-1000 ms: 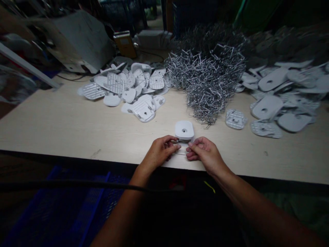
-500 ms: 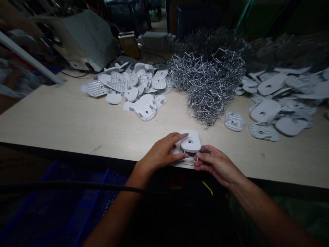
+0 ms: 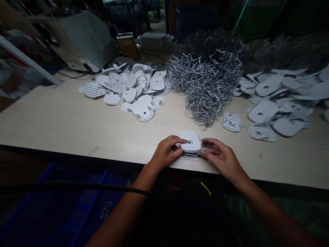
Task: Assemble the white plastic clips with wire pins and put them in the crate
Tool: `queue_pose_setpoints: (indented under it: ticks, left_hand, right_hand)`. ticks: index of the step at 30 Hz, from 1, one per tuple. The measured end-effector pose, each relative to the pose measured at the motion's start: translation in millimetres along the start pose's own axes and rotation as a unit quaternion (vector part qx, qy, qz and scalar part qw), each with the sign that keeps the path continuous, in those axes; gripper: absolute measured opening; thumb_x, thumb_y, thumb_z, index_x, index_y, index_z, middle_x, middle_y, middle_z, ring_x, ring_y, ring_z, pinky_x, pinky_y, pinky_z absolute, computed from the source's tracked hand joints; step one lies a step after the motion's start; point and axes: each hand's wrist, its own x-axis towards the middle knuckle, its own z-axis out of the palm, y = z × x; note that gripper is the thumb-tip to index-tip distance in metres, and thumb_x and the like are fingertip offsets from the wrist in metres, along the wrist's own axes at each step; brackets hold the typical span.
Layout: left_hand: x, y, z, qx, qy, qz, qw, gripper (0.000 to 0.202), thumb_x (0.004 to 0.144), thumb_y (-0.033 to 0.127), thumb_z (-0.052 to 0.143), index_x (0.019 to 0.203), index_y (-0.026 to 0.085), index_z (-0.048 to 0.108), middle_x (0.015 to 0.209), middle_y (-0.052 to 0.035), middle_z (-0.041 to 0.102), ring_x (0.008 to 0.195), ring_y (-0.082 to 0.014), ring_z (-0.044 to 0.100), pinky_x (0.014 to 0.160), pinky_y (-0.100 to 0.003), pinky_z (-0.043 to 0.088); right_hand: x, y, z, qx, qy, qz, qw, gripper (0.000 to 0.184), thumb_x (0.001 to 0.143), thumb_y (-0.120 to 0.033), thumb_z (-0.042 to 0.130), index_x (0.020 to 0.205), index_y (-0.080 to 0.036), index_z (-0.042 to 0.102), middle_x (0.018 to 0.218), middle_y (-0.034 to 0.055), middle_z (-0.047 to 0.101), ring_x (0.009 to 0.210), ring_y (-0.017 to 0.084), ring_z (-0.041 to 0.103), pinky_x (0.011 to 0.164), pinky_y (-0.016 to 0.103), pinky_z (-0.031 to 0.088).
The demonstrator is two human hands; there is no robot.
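Near the table's front edge lies a white plastic plate (image 3: 191, 144) with rounded corners and a small hole in its top face. My left hand (image 3: 168, 150) grips its left side, the index finger on top by the hole and the thumb low at the edge. A thin bent metal wire (image 3: 190, 154) shows along the plate's front, just under it. My right hand (image 3: 221, 156) is at the plate's right edge with its fingers apart; the fingertips are slightly blurred, and I cannot tell whether they touch it.
A large heap of bent metal wires (image 3: 205, 82) stands behind my hands. White plastic plates are piled at its left (image 3: 140, 82) and right (image 3: 267, 109), with a single ribbed plate (image 3: 232, 122) lying nearer. A pale machine housing (image 3: 84, 41) is at the back left; a blue crate (image 3: 64, 206) sits below the table (image 3: 64, 127).
My right hand has released the wire it was pinching and its fingers have spread to the plate's right side. The wire now sits close under the plate, and my left index finger has moved nearer the hole.
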Motion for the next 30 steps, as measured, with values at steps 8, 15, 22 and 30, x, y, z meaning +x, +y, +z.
queue_pose_setpoints:
  ticks: [8,15,22,30]
  left_hand:
    - [3.2,-0.5,12.9,0.005,0.048,-0.021,0.999,0.034,0.083,0.006,0.073,0.111,0.023,0.077,0.103,-0.0023,0.069,0.084,-0.0146,0.062,0.072,-0.026,0.047]
    - [3.3,-3.9,20.7,0.012,0.076,-0.034,0.996,0.036,0.079,0.004,0.073,0.11,0.023,0.075,0.102,-0.0011,0.067,0.081,-0.0143,0.059,0.073,-0.027,0.045]
    - [-36.9,11.9,-23.7,0.002,0.084,-0.117,0.99,0.038,0.08,0.008,0.071,0.114,0.023,0.076,0.093,-0.0008,0.068,0.074,-0.0129,0.058,0.071,-0.025,0.045]
    - [-168.0,23.7,-130.4,-0.113,0.329,-0.302,0.887,0.038,0.067,0.025,0.087,0.102,0.016,0.075,0.09,-0.0053,0.075,0.076,-0.0178,0.067,0.063,-0.024,0.05]
  right_hand:
    - [30.2,11.5,2.9,-0.158,-0.009,-0.141,0.977,0.035,0.08,-0.023,0.066,0.112,-0.021,0.081,0.082,0.0024,0.072,0.063,0.015,0.059,0.058,0.027,0.046]
    - [34.6,25.6,8.4,-0.146,0.01,-0.132,0.98,0.038,0.078,-0.024,0.066,0.114,-0.019,0.079,0.077,0.0014,0.069,0.062,0.015,0.055,0.056,0.027,0.042]
    - [25.7,22.6,0.3,-0.138,-0.026,-0.099,0.985,0.059,0.079,-0.052,0.086,0.127,-0.02,0.076,0.095,0.0078,0.075,0.066,0.018,0.061,0.058,0.031,0.053]
    - [25.5,12.3,-5.9,-0.094,-0.027,-0.016,0.995,0.059,0.066,-0.058,0.087,0.116,-0.026,0.08,0.105,0.0119,0.08,0.087,0.032,0.077,0.081,0.045,0.065]
